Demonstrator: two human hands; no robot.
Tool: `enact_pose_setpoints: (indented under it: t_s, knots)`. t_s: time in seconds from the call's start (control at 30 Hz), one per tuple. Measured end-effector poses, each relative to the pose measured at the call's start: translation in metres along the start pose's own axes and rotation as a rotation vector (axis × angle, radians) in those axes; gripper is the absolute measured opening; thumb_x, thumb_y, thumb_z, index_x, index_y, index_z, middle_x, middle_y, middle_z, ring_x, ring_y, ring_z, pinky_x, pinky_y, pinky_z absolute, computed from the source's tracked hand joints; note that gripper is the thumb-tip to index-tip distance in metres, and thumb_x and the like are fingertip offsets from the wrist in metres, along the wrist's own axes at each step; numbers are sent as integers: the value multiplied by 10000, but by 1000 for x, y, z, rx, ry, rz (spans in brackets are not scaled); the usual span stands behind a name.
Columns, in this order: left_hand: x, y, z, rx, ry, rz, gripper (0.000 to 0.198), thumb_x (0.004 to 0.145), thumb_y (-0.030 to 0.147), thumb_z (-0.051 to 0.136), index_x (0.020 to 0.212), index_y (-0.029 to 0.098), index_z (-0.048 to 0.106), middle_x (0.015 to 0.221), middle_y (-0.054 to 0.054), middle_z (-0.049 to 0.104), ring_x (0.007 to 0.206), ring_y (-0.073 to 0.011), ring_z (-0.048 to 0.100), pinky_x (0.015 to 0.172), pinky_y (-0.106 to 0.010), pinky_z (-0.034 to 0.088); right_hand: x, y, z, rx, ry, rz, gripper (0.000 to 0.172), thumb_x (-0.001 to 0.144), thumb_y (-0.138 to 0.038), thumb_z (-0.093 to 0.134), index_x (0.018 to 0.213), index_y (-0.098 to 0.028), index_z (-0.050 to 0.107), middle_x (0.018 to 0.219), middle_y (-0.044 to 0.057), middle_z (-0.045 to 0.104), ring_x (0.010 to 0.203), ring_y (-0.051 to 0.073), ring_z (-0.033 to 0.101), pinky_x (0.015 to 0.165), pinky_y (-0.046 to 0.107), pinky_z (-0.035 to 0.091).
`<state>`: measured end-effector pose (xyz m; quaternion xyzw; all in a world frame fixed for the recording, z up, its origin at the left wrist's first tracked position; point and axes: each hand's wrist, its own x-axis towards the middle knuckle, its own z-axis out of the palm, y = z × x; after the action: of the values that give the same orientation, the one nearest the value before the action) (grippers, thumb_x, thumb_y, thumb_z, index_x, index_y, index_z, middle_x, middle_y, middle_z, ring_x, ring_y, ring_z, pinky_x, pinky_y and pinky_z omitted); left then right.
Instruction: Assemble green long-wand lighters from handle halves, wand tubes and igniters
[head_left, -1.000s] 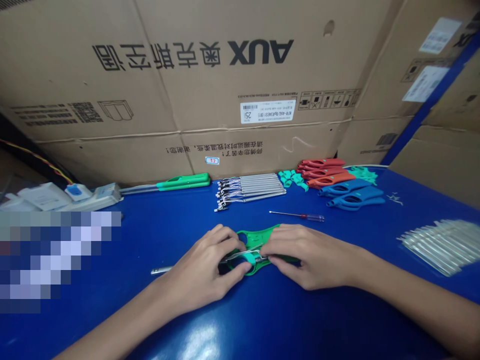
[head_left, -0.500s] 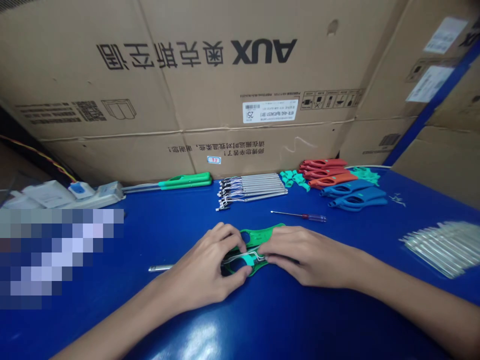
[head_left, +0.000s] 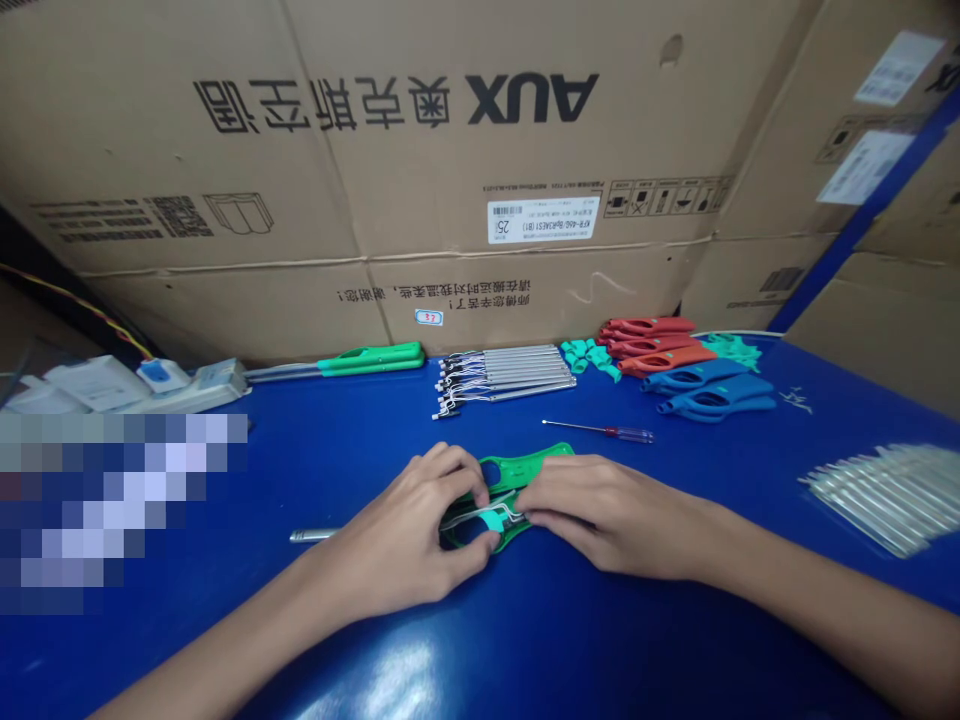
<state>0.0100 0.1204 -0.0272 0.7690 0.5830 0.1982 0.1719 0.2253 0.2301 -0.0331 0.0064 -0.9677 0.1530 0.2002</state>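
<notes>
The blue bench [head_left: 570, 640] gives you a lane on the near side of your hands, and it runs right past your right hand [head_left: 607, 515] to the bundle of clear tubes [head_left: 881, 497]. Reaching far from the green plastic shell [head_left: 517, 470] between your hands, you meet the thin screwdriver [head_left: 600, 431], then the row of metal rods [head_left: 506, 375] and the blue handles [head_left: 712, 390]. Left of your left hand [head_left: 394, 530], the steel rod [head_left: 311, 535] juts into your path. Cardboard cartons [head_left: 450, 150] wall off the far edge.

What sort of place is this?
Probably a small assembly workshop: sorted red casings and blue casings, a row of wired metal tubes and a screwdriver on a blue workbench, cartons stacked behind.
</notes>
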Motion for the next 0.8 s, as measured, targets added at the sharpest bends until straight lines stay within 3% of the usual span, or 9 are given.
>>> enact_pose_setpoints:
  t_s: [0.8]
  knots:
    - [-1,-1,-1,10,56,14,125,835,310,619,901,207,596,1039,-33,603,976,-214,570,977,-470,426,2,-2,0,6,11,12,184,975,-154,473,1021,-123,649,871,71,669,810,170,575,755,309,468]
